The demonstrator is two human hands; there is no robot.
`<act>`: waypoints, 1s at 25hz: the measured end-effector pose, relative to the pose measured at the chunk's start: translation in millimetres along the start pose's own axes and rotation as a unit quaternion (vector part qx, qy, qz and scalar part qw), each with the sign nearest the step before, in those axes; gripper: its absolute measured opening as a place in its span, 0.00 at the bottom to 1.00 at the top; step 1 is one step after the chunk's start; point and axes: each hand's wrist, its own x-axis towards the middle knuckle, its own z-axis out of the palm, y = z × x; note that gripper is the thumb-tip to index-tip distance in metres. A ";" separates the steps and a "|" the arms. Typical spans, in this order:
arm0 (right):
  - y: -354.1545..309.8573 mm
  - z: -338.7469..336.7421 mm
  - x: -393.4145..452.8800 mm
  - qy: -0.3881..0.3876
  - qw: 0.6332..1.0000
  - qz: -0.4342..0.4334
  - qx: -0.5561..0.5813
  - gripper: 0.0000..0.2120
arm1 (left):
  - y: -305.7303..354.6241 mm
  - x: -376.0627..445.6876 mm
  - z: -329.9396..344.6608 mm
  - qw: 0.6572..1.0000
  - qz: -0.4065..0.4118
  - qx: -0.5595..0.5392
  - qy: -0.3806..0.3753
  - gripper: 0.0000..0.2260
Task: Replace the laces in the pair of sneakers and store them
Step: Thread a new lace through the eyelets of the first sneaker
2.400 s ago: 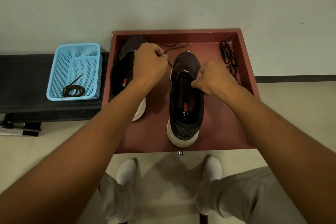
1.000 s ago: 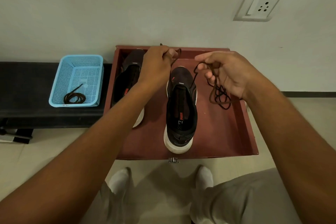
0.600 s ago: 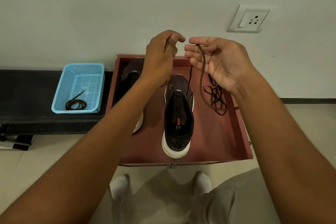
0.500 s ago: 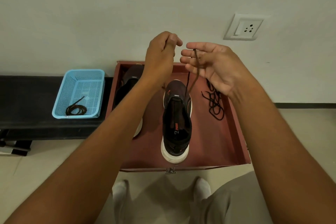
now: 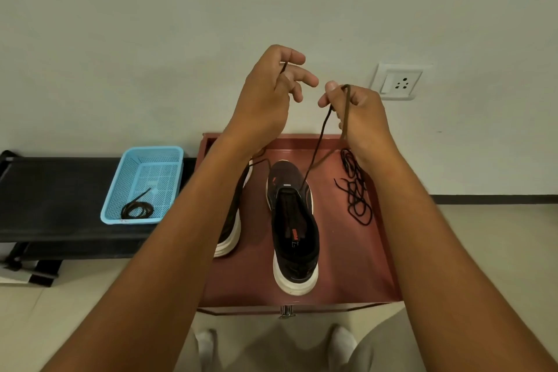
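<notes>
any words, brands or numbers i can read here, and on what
No text here can be quoted with confidence.
Insole of the right sneaker: a small orange mark, too blurred to read.
Same insole, just below: pale characters, too blurred to read.
Toe of that sneaker: a small orange mark, no letters legible.
Blue basket: a faint reddish mark on its near rim, too small to read.
Wall socket: no lettering visible.

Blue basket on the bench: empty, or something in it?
Not empty. The blue basket holds one coiled dark lace at its near end; the rest of its mesh floor is bare.
</notes>
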 end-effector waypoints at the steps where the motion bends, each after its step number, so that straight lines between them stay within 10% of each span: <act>1: -2.5 -0.6 1.7 -0.003 1.000 0.006 0.013 0.19 | 1.1 2.0 -1.8 1.000 0.017 0.008 0.004 0.11; 25: -122.3 -21.0 28.0 0.058 0.972 -0.119 0.195 0.12 | 126.7 65.6 -27.0 0.993 0.047 -0.072 0.083 0.04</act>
